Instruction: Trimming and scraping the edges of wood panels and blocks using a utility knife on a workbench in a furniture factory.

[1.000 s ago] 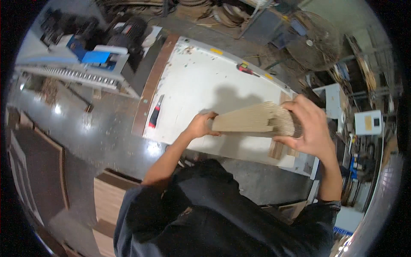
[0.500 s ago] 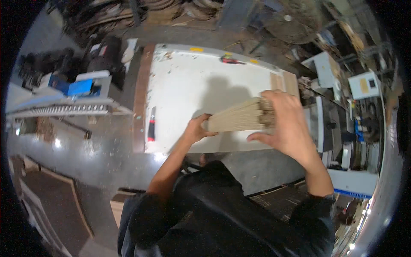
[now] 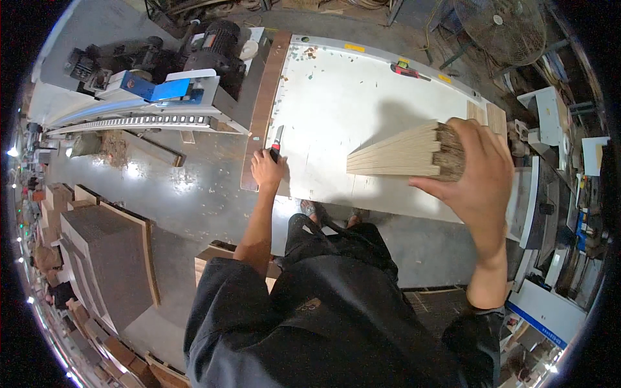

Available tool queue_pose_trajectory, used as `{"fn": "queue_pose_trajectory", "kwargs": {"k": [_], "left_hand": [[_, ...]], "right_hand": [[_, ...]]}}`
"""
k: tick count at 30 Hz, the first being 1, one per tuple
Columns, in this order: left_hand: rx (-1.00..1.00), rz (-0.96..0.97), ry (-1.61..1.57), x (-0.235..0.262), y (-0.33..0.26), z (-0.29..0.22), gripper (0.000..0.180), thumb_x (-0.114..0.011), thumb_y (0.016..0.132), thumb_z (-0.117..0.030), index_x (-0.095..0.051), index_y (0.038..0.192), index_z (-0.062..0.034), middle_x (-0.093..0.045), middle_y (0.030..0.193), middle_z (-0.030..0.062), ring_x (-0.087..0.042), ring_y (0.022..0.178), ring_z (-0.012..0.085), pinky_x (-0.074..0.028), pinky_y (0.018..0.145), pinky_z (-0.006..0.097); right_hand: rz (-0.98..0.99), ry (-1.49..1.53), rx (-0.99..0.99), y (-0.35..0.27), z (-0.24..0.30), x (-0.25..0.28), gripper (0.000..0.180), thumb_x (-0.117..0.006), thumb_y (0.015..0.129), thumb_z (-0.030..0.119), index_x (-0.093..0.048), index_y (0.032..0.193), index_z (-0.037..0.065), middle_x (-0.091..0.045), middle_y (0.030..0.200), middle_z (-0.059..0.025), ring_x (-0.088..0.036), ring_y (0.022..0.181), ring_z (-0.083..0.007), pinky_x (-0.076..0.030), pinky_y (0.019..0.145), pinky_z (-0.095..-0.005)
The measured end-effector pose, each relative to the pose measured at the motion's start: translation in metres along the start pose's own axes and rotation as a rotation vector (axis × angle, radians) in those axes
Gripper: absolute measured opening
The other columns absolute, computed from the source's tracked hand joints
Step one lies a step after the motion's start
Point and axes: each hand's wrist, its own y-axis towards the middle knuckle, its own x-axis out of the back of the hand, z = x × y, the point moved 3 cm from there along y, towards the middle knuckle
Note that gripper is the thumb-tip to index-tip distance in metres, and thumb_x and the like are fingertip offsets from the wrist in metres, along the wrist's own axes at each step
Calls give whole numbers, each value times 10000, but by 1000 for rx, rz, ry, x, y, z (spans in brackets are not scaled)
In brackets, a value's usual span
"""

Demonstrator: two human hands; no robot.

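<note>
My right hand (image 3: 482, 169) grips the ragged dark end of a stack of thin, pale wood strips (image 3: 394, 153), thumb along the near edge and fingers over the far side. The stack's other end points left, above the white tabletop (image 3: 336, 97). At the table's left edge, my left hand (image 3: 266, 169) has its fingers closed on the handle of a knife (image 3: 278, 137). The knife's silver blade points away from me; most of its black and red handle is hidden under the fingers.
A red and black tool (image 3: 405, 71) lies by the metal straightedge (image 3: 378, 53) along the table's far edge. Small chips litter the far left corner. A machine with a dark motor (image 3: 217, 46) stands left, a fan (image 3: 501, 29) far right, and a brown box-like panel unit (image 3: 113, 252) lower left.
My left hand has let go of the strips' left end and moved left onto the knife. My right hand still holds the stack. The whole view has shifted, with the table now further right.
</note>
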Motion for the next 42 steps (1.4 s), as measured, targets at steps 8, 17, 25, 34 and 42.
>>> {"fn": "queue_pose_trajectory", "kwargs": {"k": [8, 17, 25, 34, 42], "left_hand": [[256, 495, -811, 20, -20, -46, 330, -485, 993, -280, -653, 1100, -18, -691, 981, 159, -684, 866, 238, -543, 782, 405], [67, 464, -1550, 312, -13, -241, 559, -343, 1127, -461, -536, 1402, -15, -458, 661, -17, -391, 498, 68, -323, 467, 232], [0, 581, -1189, 379, -17, -306, 533, -364, 1132, -441, -578, 1413, -42, -559, 767, -31, -489, 607, 64, -394, 535, 217], [-43, 434, -819, 387, -14, -322, 455, -389, 1142, -399, -607, 1278, -24, -623, 939, 22, -551, 820, 86, -482, 734, 270], [-396, 82, -111, 405, -23, -343, 360, -464, 1094, -370, -593, 1184, -46, -699, 945, 262, -663, 861, 485, -521, 731, 555]], "right_hand": [[-22, 158, -1, -6, -9, 3, 689, -944, 564, 385, -614, 1084, 77, -664, 1016, -84, -646, 972, -258, -480, 886, -402], [-51, 232, 41, -7, -14, -1, 623, -913, 637, 404, -624, 1090, 88, -657, 999, -43, -630, 966, -212, -445, 882, -352], [-100, 170, 19, 5, -21, -15, 596, -922, 622, 382, -625, 1053, 98, -667, 969, -30, -645, 940, -198, -458, 865, -346], [-175, 161, 22, 12, -26, -20, 149, -648, 851, 147, -628, 991, 101, -653, 900, -45, -646, 888, -196, -465, 828, -346], [-232, 138, 37, 12, -26, -22, 50, -594, 917, 157, -625, 938, 124, -627, 854, -27, -616, 850, -188, -450, 823, -334]]}}
